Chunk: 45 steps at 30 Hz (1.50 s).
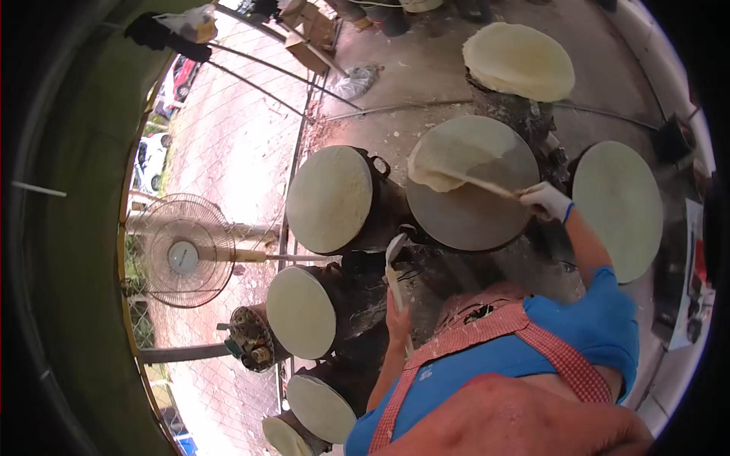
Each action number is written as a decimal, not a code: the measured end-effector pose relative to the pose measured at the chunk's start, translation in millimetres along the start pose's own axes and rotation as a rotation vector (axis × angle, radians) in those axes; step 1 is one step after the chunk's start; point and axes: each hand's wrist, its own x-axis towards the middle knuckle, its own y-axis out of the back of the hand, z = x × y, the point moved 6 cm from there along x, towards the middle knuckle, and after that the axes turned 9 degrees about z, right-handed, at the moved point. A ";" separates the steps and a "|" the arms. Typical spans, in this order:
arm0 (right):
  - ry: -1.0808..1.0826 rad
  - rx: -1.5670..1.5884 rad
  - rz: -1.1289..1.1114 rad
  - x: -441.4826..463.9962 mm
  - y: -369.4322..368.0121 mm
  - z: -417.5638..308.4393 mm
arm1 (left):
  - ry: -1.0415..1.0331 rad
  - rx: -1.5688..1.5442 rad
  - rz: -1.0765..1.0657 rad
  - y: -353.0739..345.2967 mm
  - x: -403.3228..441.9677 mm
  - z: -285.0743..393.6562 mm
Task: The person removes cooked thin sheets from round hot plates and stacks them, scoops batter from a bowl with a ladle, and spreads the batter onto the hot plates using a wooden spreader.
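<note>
My right hand (546, 201), in a white glove, closes around a long pale stick (487, 185). The stick's far end reaches the pale batter layer (460, 148) on a large round griddle (471, 220). That layer covers the upper left part of the griddle; its lower edge looks thicker or folded at the stick. In my left hand (398, 315), bare and closed, is a long-handled ladle (395, 249), its bowl just below and left of the griddle. The ladle's contents are not clear.
Round pale-topped griddles stand at the left (329, 199), lower left (301, 311) and right (617, 211). A pale round sheet (518, 61) lies beyond the middle griddle. A standing fan (182, 257) and a wire fence are at the left; boxes (310, 34) are at the top.
</note>
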 end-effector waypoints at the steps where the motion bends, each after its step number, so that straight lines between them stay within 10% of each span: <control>1: -0.029 0.035 0.138 33.5 18.3 4.8 | 0.013 -0.015 0.025 2.7 -9.7 -0.5; 12: -0.024 -0.184 -0.110 32.6 8.8 -3.4 | 0.299 -0.271 0.171 5.2 -52.0 -46.0; 14: 0.293 -0.010 -0.121 88.5 14.1 -12.7 | 0.318 -0.372 0.191 10.1 -62.0 -53.8; 17: 0.160 -0.194 0.030 76.9 -18.7 -85.3 | 0.224 -0.292 0.205 13.8 -71.1 -55.3; 23: 0.201 -0.314 -0.333 88.9 11.0 18.4 | 0.363 -0.366 0.293 11.9 -84.5 -70.5; 26: -0.172 -0.357 -0.325 41.2 19.8 -17.7 | 0.376 -0.397 0.331 11.4 -90.4 -71.3; 28: 0.294 -0.180 -0.251 93.9 17.9 -26.5 | 0.397 -0.353 0.325 14.9 -97.7 -65.6; 36: -0.023 -0.516 -0.394 62.8 -15.4 -48.8 | 0.488 -0.438 0.339 23.5 -109.1 -97.7; 38: 0.503 -0.520 -0.547 84.2 30.2 -5.5 | 0.467 -0.454 0.348 19.8 -113.7 -100.6; 40: 0.022 -0.428 -0.321 62.2 40.4 -21.5 | 0.490 -0.473 0.375 16.5 -119.2 -105.0; 44: 0.422 -0.469 -0.374 94.6 -12.5 -61.9 | 0.532 -0.438 0.356 20.9 -131.2 -97.4; 45: 0.227 -0.461 -0.334 77.7 -43.0 -88.1 | 0.529 -0.432 0.342 20.0 -132.9 -96.3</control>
